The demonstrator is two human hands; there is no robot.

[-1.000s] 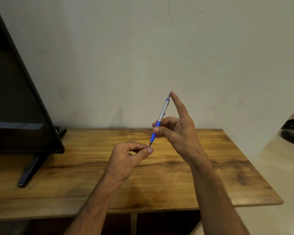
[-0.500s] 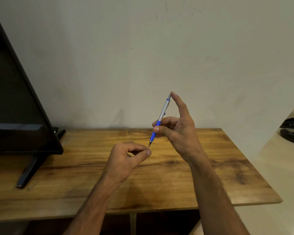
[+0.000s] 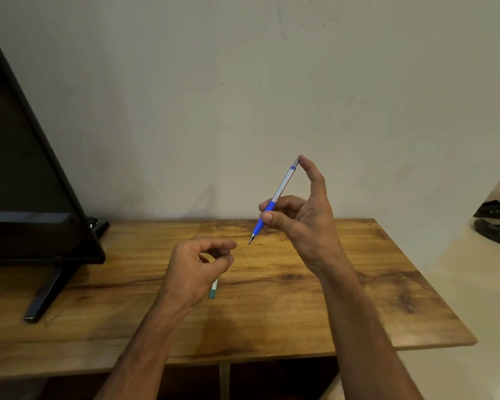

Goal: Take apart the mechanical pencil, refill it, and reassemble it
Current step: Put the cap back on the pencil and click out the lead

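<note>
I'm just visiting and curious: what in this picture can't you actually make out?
All in the head view:
- Whether the left hand pinches a lead: too thin to see between its curled fingers.
- What the teal object on the table is: mostly hidden behind the left hand.
- The dark screen: cut off by the left edge.
- The shoes: cut off by the right edge.
- The top end of the mechanical pencil: covered by the right hand.

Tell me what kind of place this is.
Probably a living room at home: a flat-screen TV stands on a wooden table against a plain painted wall, and shoes lie on the glossy floor to the right.
</note>
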